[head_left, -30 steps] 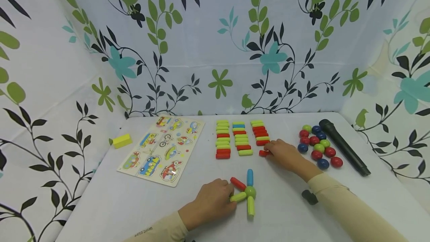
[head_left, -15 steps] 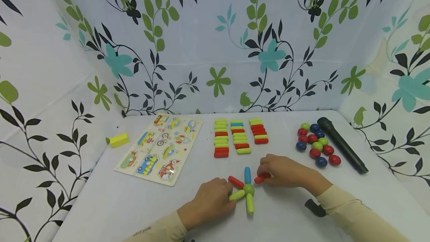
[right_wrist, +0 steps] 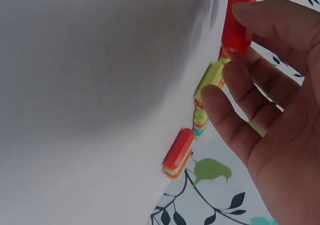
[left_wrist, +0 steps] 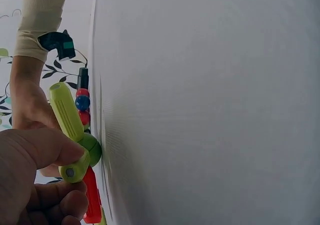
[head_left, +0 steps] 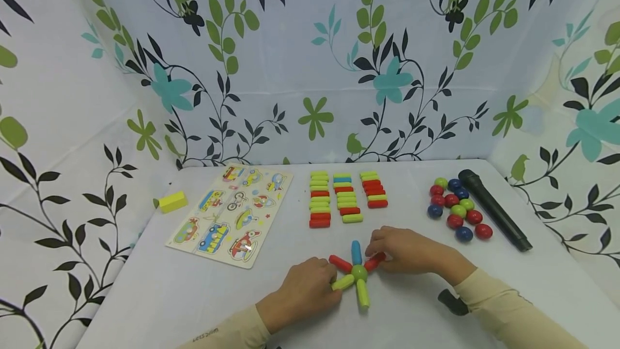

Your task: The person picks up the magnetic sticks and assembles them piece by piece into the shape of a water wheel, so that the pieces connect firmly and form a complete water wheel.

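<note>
A green ball (head_left: 359,272) sits on the table with several short sticks radiating from it: a blue stick (head_left: 356,252), a red stick (head_left: 340,263) and a yellow-green stick (head_left: 362,294) among them. My left hand (head_left: 304,291) pinches another yellow-green stick (left_wrist: 75,169) between thumb and fingers, its inner end at the ball. On the other side, my right hand (head_left: 406,251) pinches a second red stick (right_wrist: 237,22), whose inner end meets the ball in the head view. The right hand's remaining fingers are spread off the stick.
Three columns of coloured sticks (head_left: 346,196) lie behind the hands. To the right are several coloured balls (head_left: 457,210) and a black microphone (head_left: 495,210). A picture puzzle board (head_left: 230,214) and a yellow block (head_left: 173,202) lie to the left.
My right hand has brought a red stick from the bottom of the right-hand column toward me and left, up to the green ball. The left hand keeps its pinch in place.
</note>
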Demonstrator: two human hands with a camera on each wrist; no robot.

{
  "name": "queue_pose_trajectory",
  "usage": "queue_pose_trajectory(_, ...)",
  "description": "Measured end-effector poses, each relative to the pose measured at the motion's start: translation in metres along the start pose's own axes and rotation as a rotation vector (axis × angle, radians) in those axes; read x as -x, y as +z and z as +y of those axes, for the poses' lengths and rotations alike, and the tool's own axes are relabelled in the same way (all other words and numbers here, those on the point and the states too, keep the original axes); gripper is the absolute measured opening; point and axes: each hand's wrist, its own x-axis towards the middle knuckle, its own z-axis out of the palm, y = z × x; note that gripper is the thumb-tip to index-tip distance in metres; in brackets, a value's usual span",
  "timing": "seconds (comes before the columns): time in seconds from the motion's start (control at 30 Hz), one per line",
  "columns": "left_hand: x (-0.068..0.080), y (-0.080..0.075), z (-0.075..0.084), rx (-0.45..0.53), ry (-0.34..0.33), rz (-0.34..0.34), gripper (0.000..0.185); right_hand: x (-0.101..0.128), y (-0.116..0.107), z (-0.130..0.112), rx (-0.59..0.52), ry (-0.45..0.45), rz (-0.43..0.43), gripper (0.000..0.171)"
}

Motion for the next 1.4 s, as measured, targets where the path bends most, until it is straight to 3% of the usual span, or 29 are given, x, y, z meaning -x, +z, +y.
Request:
queue_pose_trajectory(0.13, 0.001, 0.001, 0.000, 0.015, -0.001, -0.008, 0.016, -0.003, -0.008, 0.009, 0.004, 0.084, 0.101, 0.044)
queue_pose_trajectory(0.27, 0.002, 0.002, 0.001, 0.020, -0.004, -0.006, 0.017, -0.015, -0.017, 0.023, 0.109, 0.207, 0.275, 0.044)
queue_pose_trajectory(0.37, 0.003, 0.003, 0.003, 0.015, 0.002, -0.002, 0.018, -0.029, -0.017, 0.037, 0.201, 0.270, 0.330, 0.044)
queue_pose_trajectory(0.57, 0.004, 0.004, 0.009, 0.002, 0.006, -0.021, 0.021, -0.044, -0.008, 0.053, 0.250, 0.332, 0.318, 0.043)
queue_pose_trajectory(0.9, 0.005, 0.002, 0.011, -0.010, -0.005, -0.014, 0.024, -0.051, 0.000, 0.060, 0.297, 0.332, 0.279, 0.039)
queue_pose_trajectory(1.2, 0.006, 0.004, 0.011, -0.010, 0.000, -0.016, 0.024, -0.051, 0.002, 0.063, 0.222, 0.363, 0.292, 0.030)
queue_pose_trajectory(1.4, 0.006, 0.002, 0.010, -0.016, -0.004, -0.015, 0.023, -0.052, 0.002, 0.064, 0.204, 0.382, 0.255, 0.034)
